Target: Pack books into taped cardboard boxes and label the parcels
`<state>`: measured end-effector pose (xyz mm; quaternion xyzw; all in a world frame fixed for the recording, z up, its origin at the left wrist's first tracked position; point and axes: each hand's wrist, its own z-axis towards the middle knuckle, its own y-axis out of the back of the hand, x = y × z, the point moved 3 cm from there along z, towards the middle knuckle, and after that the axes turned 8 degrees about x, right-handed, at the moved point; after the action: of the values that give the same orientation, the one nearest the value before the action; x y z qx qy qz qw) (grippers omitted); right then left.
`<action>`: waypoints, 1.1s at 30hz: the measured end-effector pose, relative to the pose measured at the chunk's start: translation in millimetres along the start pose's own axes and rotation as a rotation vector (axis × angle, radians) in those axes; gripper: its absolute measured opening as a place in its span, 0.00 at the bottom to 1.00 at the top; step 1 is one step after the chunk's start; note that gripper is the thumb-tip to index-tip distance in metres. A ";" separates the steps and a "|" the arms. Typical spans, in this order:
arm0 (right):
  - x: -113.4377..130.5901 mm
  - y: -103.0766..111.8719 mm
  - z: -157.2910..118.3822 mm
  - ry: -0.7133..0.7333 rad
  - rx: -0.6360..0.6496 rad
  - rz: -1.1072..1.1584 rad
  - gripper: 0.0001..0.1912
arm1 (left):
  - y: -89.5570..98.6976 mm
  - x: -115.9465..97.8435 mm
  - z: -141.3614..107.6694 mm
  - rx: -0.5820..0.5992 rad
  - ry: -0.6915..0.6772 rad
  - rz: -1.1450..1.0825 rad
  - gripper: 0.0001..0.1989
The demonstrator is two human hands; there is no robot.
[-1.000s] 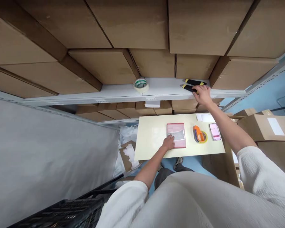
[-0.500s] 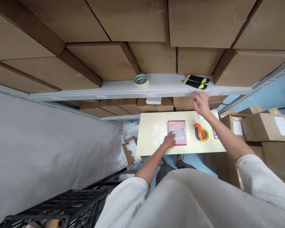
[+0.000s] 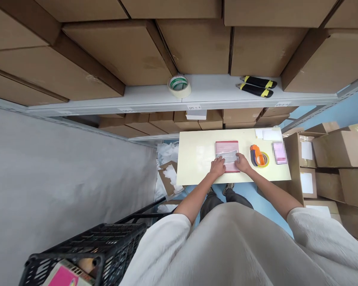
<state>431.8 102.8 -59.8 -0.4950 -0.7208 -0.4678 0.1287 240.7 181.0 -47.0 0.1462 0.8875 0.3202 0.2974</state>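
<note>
The red-edged packet [image 3: 232, 167] lies flat on the bench [image 3: 197, 159], between the two hands; the left grip [image 3: 218, 167] rests on its left side, the right grip [image 3: 242, 162] touches its right edge; whether either is closed on it, I cannot tell; the orange tape dispenser [image 3: 257, 155] sits to the right.

Okay so the left hand [image 3: 218, 166] covers the near left corner of the pink packet [image 3: 227, 146], and the right hand [image 3: 242, 163] blocks some of its right edge. The phone [image 3: 279, 153] by the tabletop's [image 3: 193, 159] right edge is all pixelated, no reading that. Black crate [image 3: 122, 250] runs off the bottom, top cartons [image 3: 179, 8] get chopped too.
</note>
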 end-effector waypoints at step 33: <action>132.4 -26.6 -22.1 0.127 -0.060 0.566 0.27 | 55.4 46.8 -62.3 -0.294 -0.093 -0.821 0.13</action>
<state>340.4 161.7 23.2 -0.6497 -0.5302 -0.4646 0.2844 169.3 213.7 7.5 -0.2481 0.8028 0.2913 0.4574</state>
